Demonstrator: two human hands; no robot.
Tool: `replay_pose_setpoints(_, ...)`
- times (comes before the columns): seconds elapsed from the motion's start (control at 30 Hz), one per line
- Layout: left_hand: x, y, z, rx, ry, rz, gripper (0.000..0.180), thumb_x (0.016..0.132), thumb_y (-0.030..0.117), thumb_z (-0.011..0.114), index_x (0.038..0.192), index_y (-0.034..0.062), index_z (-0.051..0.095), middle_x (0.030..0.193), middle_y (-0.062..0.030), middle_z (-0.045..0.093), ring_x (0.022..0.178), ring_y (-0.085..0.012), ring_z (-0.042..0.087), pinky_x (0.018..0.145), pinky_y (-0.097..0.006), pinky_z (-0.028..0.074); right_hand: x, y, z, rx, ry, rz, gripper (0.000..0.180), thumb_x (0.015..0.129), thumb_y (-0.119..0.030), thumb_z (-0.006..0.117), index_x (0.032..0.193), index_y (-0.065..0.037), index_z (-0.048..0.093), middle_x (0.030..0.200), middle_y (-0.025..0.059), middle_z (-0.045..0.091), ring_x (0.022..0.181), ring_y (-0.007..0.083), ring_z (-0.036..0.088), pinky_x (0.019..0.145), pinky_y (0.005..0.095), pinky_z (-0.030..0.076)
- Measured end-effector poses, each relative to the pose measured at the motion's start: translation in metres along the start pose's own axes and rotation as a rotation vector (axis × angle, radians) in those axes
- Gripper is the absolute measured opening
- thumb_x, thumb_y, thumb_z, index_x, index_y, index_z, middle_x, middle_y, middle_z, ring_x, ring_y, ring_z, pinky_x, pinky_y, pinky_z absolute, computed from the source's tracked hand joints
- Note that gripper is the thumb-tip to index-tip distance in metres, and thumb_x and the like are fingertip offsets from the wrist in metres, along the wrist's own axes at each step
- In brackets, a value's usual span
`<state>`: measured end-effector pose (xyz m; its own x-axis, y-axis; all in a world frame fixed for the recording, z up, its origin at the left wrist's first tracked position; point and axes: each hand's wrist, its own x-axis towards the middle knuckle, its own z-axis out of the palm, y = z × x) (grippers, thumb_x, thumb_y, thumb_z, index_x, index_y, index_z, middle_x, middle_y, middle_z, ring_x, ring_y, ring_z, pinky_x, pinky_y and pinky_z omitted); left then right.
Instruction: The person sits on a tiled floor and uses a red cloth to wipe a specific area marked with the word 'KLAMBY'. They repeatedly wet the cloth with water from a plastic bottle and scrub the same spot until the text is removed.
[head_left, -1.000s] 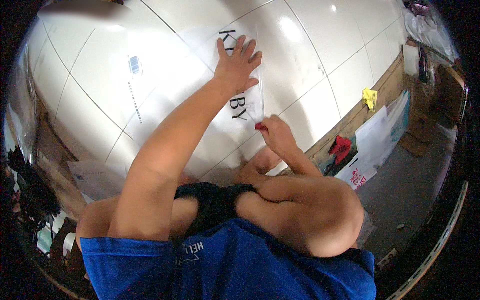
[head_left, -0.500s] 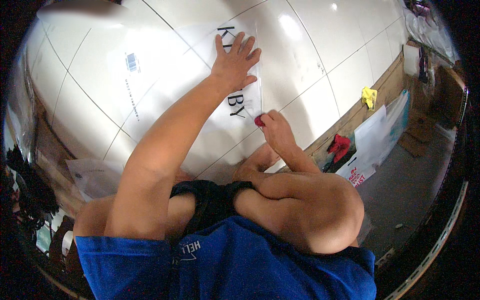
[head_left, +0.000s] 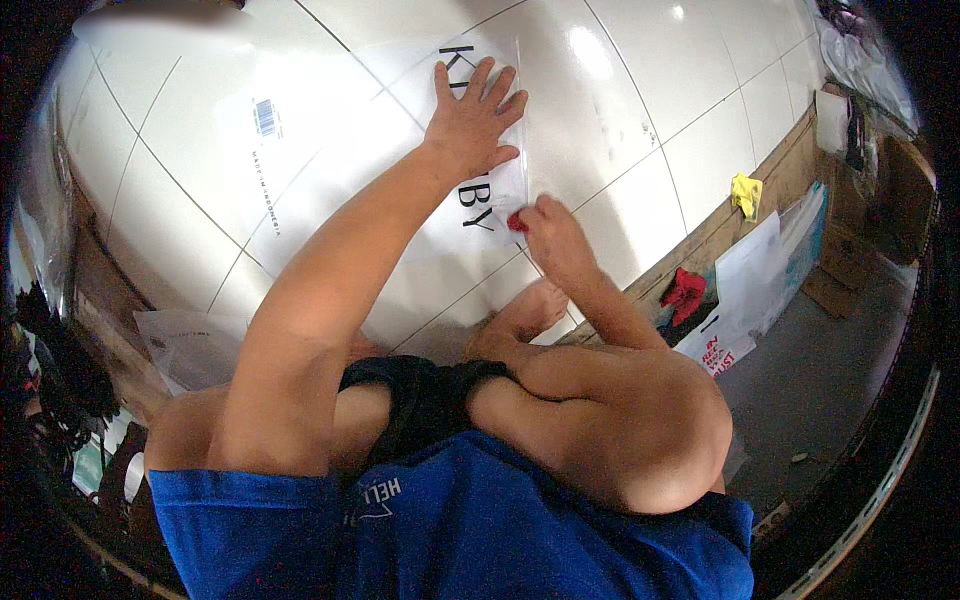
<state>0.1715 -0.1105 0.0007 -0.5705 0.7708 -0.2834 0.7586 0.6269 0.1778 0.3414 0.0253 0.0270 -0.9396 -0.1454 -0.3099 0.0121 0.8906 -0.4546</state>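
A clear plastic sheet (head_left: 330, 150) with black letters lies flat on the white tiled floor (head_left: 650, 120). My left hand (head_left: 472, 112) presses on it palm down, fingers spread, over the letters. My right hand (head_left: 552, 232) is closed around a small red object (head_left: 517, 221) at the sheet's lower right edge, just below the left hand. What the red object is I cannot tell. My bent knee and bare foot (head_left: 530, 310) are just below the right hand.
A wooden edge (head_left: 720, 225) borders the tiles on the right, with a yellow cloth (head_left: 745, 192), a red cloth (head_left: 685, 292) and white papers (head_left: 745, 290) beside it. Cardboard boxes (head_left: 850, 230) stand at the far right. A plastic bag (head_left: 190, 345) lies at left.
My right hand with the red object has moved up along the sheet's edge toward the left hand. The left hand stays pressed on the sheet.
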Motion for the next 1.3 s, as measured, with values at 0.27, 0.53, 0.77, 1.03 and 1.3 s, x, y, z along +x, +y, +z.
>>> replay_pose_setpoints(0.27,-0.003,0.000,0.004,-0.006,0.055,0.006,0.073,0.086,0.056,0.056,0.146,0.0208,0.034,0.157,-0.0072,0.022,0.146,-0.0303,0.012,0.104,-0.075,0.015,0.029,-0.006,-0.036,0.202,0.085,0.018,0.021,0.081,-0.004,0.060,0.100,-0.005,0.066,0.089,0.0151,0.058,0.081,0.0334,0.060,0.075,0.0407,0.051)
replay_pose_setpoints(0.53,-0.001,-0.002,0.013,-0.016,0.121,0.025,0.072,0.084,0.057,0.057,0.144,0.0220,0.039,0.155,-0.0062,0.026,0.145,-0.0294,0.014,0.103,-0.075,0.015,0.044,-0.004,-0.023,-0.100,-0.013,-0.182,0.013,0.077,-0.008,0.057,0.089,-0.008,0.062,0.097,0.0088,0.056,0.093,0.0293,0.054,0.082,0.0373,0.049)
replay_pose_setpoints(0.77,0.000,0.000,0.014,-0.029,0.120,0.009,0.073,0.083,0.056,0.059,0.144,0.0218,0.038,0.155,-0.0053,0.025,0.145,-0.0282,0.014,0.104,-0.076,0.015,-0.014,-0.006,-0.005,-0.067,-0.195,-0.193,0.022,0.076,0.000,0.054,0.096,-0.005,0.063,0.101,0.0094,0.057,0.093,0.0294,0.052,0.081,0.0363,0.047)
replay_pose_setpoints(1.03,0.000,-0.002,0.015,0.006,0.144,0.013,0.072,0.084,0.056,0.058,0.144,0.0216,0.038,0.154,-0.0056,0.026,0.144,-0.0293,0.017,0.103,-0.075,0.017,0.037,-0.015,-0.031,-0.033,0.152,-0.161,0.013,0.078,-0.007,0.058,0.089,-0.005,0.064,0.097,0.0103,0.061,0.095,0.0301,0.056,0.084,0.0370,0.049)
replay_pose_setpoints(1.3,-0.001,-0.002,0.016,0.003,0.146,0.015,0.073,0.084,0.057,0.058,0.144,0.0219,0.038,0.154,-0.0057,0.026,0.144,-0.0297,0.016,0.103,-0.076,0.017,0.029,-0.013,-0.011,-0.168,-0.074,-0.305,0.011,0.076,-0.006,0.058,0.085,-0.005,0.063,0.096,0.0084,0.059,0.094,0.0273,0.054,0.082,0.0364,0.049)
